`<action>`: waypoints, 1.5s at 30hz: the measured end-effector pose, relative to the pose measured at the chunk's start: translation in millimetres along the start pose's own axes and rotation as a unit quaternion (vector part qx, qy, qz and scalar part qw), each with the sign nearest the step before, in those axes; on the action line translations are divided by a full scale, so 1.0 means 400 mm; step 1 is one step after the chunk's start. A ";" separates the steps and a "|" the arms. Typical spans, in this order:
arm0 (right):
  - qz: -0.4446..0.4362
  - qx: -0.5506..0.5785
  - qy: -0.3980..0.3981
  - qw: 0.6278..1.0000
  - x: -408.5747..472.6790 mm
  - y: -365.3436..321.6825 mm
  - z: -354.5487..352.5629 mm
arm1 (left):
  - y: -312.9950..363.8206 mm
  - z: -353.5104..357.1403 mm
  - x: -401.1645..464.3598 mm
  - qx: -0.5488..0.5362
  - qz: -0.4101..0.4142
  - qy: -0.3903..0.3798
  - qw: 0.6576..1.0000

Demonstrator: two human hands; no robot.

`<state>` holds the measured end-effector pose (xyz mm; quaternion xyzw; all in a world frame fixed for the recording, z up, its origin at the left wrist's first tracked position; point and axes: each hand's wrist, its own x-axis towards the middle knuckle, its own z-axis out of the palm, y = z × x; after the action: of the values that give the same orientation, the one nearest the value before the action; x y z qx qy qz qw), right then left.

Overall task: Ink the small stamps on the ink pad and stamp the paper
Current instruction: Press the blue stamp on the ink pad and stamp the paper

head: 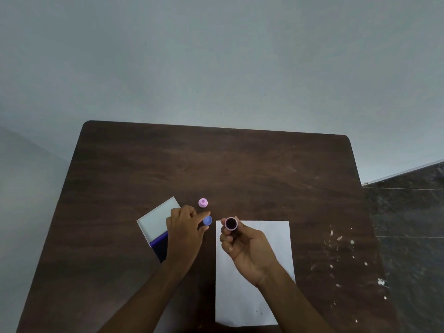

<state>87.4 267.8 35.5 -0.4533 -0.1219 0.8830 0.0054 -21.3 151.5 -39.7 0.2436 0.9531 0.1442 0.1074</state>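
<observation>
My right hand (pixel 247 251) holds a small pink stamp (pixel 231 223) above the top left corner of the white paper (pixel 254 284), its dark round face turned up toward me. My left hand (pixel 185 231) pinches a small blue stamp (pixel 207 220) between thumb and forefinger, just left of the paper. A second pink stamp (pixel 203 202) stands alone on the table behind the blue one. The ink pad (pixel 159 243) lies open at the left, its white lid (pixel 156 219) raised and its dark blue pad partly hidden under my left hand.
Everything sits on a dark brown wooden table (pixel 168 164) with white paint flecks (pixel 336 265) near its right edge. A pale wall rises behind the table, and dark floor tiles (pixel 408 224) show to the right.
</observation>
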 end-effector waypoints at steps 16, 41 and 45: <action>-0.062 -0.067 -0.026 0.995 0.006 0.030 0.013 | 0.093 -0.173 -0.132 -0.369 -0.057 -0.032 0.927; 0.042 -0.045 -0.122 0.991 -0.008 0.116 0.049 | 0.003 -0.245 -0.166 -0.351 -0.007 0.047 0.935; 0.049 -0.030 -0.129 0.990 -0.007 0.128 0.057 | -0.005 -0.252 -0.169 -0.349 0.009 0.053 0.936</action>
<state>75.7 212.8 39.1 -0.3414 -0.1258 0.9291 -0.0667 8.1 93.7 63.2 0.1912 0.8451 0.4810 0.1340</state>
